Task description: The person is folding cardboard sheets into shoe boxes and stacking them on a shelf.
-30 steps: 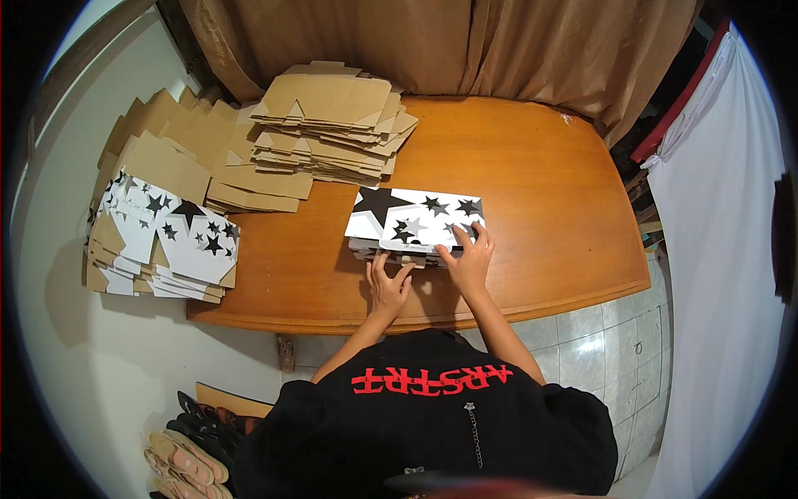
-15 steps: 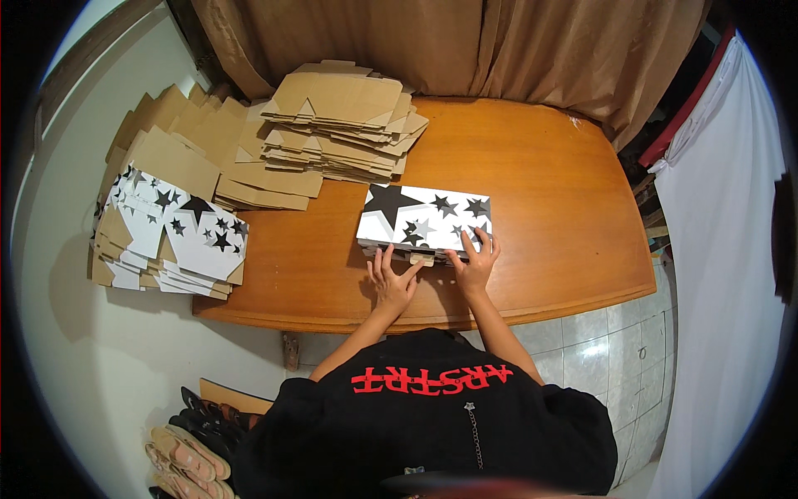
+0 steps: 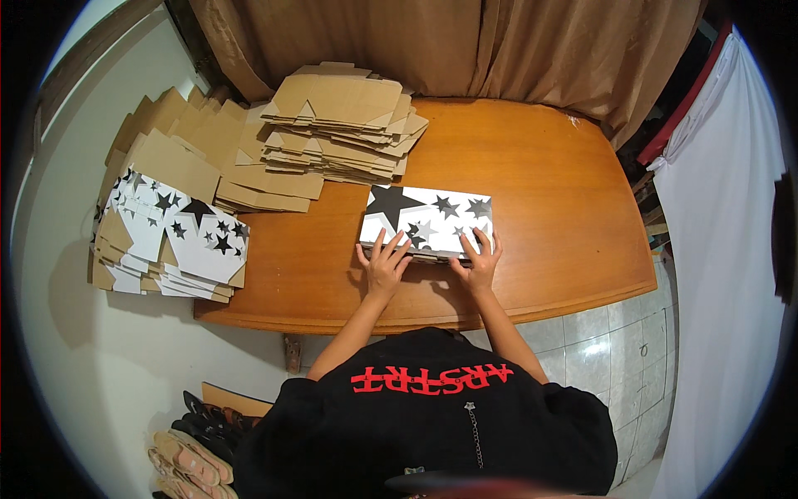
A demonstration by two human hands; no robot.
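A white box printed with black and grey stars (image 3: 428, 218) lies on the wooden table (image 3: 549, 208) just ahead of me. My left hand (image 3: 384, 264) rests with spread fingers on the box's near left edge. My right hand (image 3: 479, 259) presses on its near right edge, fingers apart as well. Both palms lie flat against the near side of the box, and neither hand is closed around it.
A heap of flat brown cardboard blanks (image 3: 332, 125) sits at the table's far left. A stack of star-printed flat blanks (image 3: 170, 237) lies off the table's left end. Brown curtains (image 3: 465, 41) hang behind. Shoes (image 3: 195, 441) lie on the floor at lower left.
The view has shifted slightly. Both hands stay on the near edge of the starred box, with the fingers now spread a little further over its top.
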